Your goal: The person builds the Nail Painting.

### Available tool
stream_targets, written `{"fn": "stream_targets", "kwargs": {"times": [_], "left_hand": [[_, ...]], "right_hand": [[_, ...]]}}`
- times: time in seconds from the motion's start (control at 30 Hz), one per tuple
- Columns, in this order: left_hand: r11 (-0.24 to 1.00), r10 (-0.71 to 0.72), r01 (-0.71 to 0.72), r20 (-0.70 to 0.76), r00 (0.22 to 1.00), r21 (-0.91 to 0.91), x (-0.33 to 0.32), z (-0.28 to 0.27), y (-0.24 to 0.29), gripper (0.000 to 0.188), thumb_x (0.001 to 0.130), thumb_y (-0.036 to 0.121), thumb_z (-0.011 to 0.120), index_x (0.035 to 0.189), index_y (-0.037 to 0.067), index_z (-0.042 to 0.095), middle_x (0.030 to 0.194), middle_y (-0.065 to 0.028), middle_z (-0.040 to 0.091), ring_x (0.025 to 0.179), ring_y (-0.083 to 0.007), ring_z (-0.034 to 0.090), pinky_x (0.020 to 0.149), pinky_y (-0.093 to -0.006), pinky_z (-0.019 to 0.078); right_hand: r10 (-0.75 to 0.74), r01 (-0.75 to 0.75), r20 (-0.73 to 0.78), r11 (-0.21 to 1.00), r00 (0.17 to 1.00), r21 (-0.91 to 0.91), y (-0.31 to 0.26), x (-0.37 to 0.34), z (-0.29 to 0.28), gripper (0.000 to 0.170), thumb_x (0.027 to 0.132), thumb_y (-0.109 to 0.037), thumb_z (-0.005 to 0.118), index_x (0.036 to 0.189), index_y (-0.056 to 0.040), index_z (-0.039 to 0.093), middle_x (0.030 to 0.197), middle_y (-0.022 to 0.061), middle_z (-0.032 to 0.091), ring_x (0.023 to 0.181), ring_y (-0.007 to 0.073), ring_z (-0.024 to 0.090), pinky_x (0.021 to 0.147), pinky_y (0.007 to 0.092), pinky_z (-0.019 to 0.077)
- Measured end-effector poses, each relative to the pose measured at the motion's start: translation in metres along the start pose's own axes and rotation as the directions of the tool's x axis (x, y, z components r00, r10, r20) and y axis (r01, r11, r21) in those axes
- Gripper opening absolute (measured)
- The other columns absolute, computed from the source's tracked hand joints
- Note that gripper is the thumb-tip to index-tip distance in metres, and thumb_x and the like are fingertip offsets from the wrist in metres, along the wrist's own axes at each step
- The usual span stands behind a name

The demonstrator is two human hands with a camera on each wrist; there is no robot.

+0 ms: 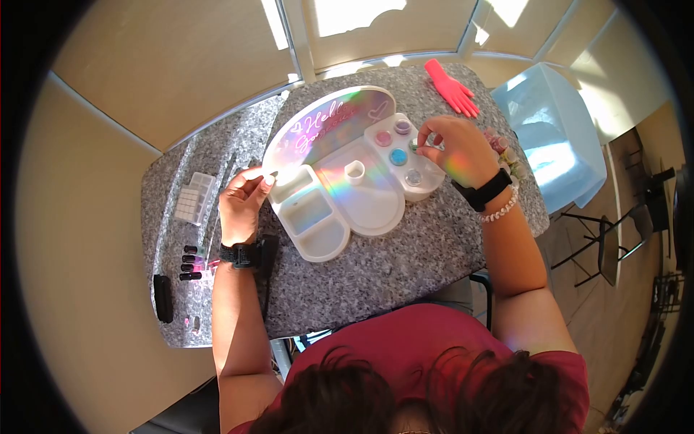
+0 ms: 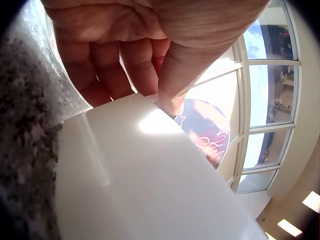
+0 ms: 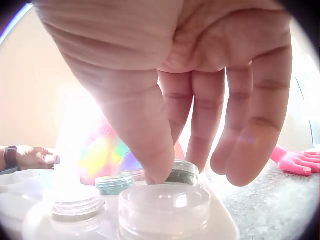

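Observation:
A white compartment organizer (image 1: 369, 230) lies on the granite table, with an iridescent "Hello" panel (image 1: 332, 123) standing along its back. My left hand (image 1: 242, 206) grips the organizer's left corner, thumb on top and fingers at the outer side, as the left wrist view shows. At the right end, my right hand (image 1: 459, 148) pinches a small green glitter jar (image 3: 184, 172) between thumb and fingers. Around it sit a pink jar (image 1: 382, 137), a purple jar (image 1: 402, 127), a blue jar (image 1: 398, 157) and a clear jar (image 1: 413, 178). Fingers partly hide the green jar.
A pink hand model (image 1: 452, 90) lies at the back right, near a blue translucent bin (image 1: 553, 137). Artificial flowers (image 1: 510, 155) are beside my right wrist. On the left are a clear divided case (image 1: 195, 199), several black-capped bottles (image 1: 189, 267) and a black case (image 1: 163, 298).

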State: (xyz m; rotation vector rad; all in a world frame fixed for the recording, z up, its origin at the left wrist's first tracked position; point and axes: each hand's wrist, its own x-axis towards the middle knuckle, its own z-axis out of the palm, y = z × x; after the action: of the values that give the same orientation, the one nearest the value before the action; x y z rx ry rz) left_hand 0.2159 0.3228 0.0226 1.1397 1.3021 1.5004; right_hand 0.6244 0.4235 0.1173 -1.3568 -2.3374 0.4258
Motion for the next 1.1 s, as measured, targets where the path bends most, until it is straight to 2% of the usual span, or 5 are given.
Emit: {"fn": "stream_targets", "kwargs": {"times": [0.1, 0.2, 0.67, 0.83, 1.1], "left_hand": [[1.000, -0.005, 0.005, 0.004, 1.000, 0.009, 0.000, 0.000, 0.000, 0.030, 0.100, 0.002, 0.082, 0.129, -0.003, 0.074, 0.119, -0.0123, 0.082, 0.107, -0.0152, 0.076, 0.100, -0.0302, 0.0589], [1.000, 0.005, -0.005, 0.007, 1.000, -0.004, 0.000, 0.001, 0.000, 0.030, 0.100, 0.001, 0.081, 0.129, -0.003, 0.074, 0.119, -0.0119, 0.081, 0.107, -0.0150, 0.076, 0.099, -0.0302, 0.0589], [1.000, 0.029, -0.030, 0.010, 1.000, 0.008, 0.000, 0.001, 0.000, 0.029, 0.101, 0.000, 0.080, 0.129, -0.003, 0.074, 0.120, -0.0127, 0.081, 0.108, -0.0154, 0.076, 0.100, -0.0303, 0.0593], [0.993, 0.088, -0.082, -0.072, 0.993, 0.088, -0.014, 0.006, 0.050, 0.029, 0.103, 0.001, 0.077, 0.131, -0.001, 0.074, 0.130, -0.0139, 0.079, 0.120, -0.0188, 0.074, 0.108, -0.0338, 0.0568], [0.922, 0.344, -0.249, -0.337, 0.876, 0.296, -0.092, -0.033, 0.145, 0.025, 0.106, 0.009, 0.077, 0.128, -0.002, 0.075, 0.130, -0.0137, 0.079, 0.119, -0.0206, 0.074, 0.108, -0.0353, 0.0557]], "right_hand": [[-0.024, 0.025, -0.075, 1.000, 0.997, 0.016, -0.003, 0.000, 0.002, 0.024, 0.081, -0.009, 0.088, 0.100, -0.0056, 0.075, 0.095, 0.0112, 0.075, 0.088, 0.0267, 0.071, 0.080, 0.0417, 0.0553], [-0.029, 0.033, -0.057, 0.996, 0.998, 0.084, 0.000, 0.002, 0.005, 0.025, 0.082, -0.009, 0.086, 0.106, -0.0086, 0.079, 0.101, 0.0132, 0.076, 0.094, 0.0339, 0.071, 0.087, 0.0454, 0.0560], [0.120, -0.141, 0.124, 0.976, 0.985, 0.168, 0.017, 0.016, 0.004, 0.040, 0.073, -0.015, 0.097, 0.111, -0.0077, 0.086, 0.104, 0.0113, 0.076, 0.093, 0.0276, 0.071, 0.085, 0.0406, 0.0566], [0.119, -0.143, 0.122, 0.968, 0.985, 0.208, 0.025, 0.016, 0.006, 0.041, 0.072, -0.017, 0.097, 0.110, -0.0064, 0.085, 0.099, 0.0126, 0.077, 0.094, 0.0279, 0.073, 0.085, 0.0403, 0.0566], [0.122, -0.232, 0.257, 0.857, 0.959, 0.459, 0.041, 0.010, 0.015, 0.035, 0.083, -0.013, 0.096, 0.111, -0.0030, 0.079, 0.080, -0.0063, 0.064, 0.070, 0.0030, 0.055, 0.062, 0.0231, 0.0426]]}}
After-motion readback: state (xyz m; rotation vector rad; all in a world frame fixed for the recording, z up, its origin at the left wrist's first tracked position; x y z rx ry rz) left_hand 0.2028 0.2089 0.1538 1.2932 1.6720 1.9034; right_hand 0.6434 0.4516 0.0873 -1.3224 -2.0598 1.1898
